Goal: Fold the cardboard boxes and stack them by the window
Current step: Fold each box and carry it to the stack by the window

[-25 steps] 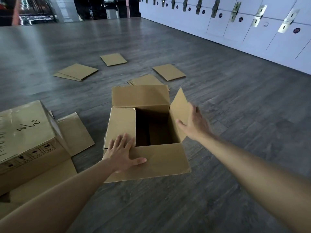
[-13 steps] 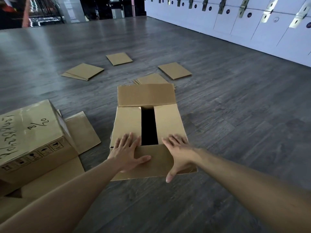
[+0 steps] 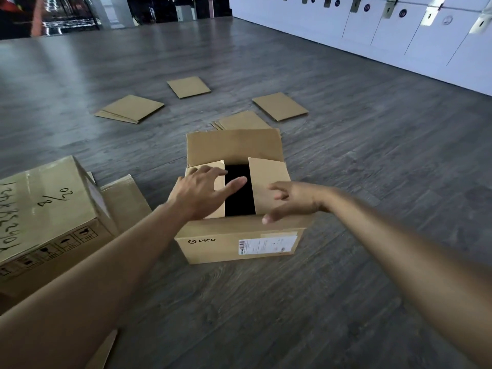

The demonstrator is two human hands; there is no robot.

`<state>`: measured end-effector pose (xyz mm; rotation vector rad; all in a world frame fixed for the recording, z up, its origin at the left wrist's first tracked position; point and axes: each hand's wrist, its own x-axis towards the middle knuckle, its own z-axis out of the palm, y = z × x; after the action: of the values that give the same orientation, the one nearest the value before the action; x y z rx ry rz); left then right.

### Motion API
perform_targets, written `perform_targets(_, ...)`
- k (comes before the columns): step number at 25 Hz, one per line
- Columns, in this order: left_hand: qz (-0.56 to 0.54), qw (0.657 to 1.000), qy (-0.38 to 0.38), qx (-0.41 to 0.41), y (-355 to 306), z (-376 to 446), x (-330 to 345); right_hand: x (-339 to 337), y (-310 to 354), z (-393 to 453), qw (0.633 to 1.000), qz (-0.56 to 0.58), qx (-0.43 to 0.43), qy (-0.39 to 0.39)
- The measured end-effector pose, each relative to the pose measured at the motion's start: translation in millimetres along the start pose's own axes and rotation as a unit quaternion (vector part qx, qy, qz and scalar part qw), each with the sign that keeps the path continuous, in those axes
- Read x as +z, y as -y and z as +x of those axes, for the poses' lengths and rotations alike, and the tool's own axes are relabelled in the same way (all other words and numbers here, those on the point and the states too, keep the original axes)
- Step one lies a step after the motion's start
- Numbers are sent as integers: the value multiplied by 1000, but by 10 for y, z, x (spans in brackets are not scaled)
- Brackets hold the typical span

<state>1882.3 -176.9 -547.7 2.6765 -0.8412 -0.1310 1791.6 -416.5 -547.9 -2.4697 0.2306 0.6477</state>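
A brown cardboard box (image 3: pixel 213 246) with a PICO print and a white label on its front stands on the floor in the middle. Its far flap (image 3: pixel 234 147) stands upright. The left flap (image 3: pixel 206 167) and right flap (image 3: pixel 269 177) are folded inward, with a dark gap between them. My left hand (image 3: pixel 202 193) rests on the left flap with fingers spread, the thumb reaching over the gap. My right hand (image 3: pixel 292 201) lies on the right flap with fingers loosely bent and the thumb at the box's near edge; it is blurred.
A bigger closed box (image 3: pixel 48 209) with handwriting sits at the left on flattened cardboard (image 3: pixel 125 198). Several flat cardboard sheets (image 3: pixel 130 109) lie on the grey wooden floor (image 3: pixel 372 155) beyond the box. White lockers (image 3: pixel 399 30) line the right wall.
A second ago my right hand was pushing the right flap inward. Both hands then shifted from the near flap onto the side flaps. The box's labelled front has come into view.
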Motion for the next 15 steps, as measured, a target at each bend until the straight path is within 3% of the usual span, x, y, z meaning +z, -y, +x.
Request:
perform_targets(6,96,988,-114,44,226,200,57,-74,-35,301,974,-57,30,-217)
perform_targets(11,164,985,-53,2,549,262,521,269,-284,719,949,-120,64,-283)
perform_targets(15,121,991,25,-42,741,353,842,507,-445,1009,952,-94,91,-278)
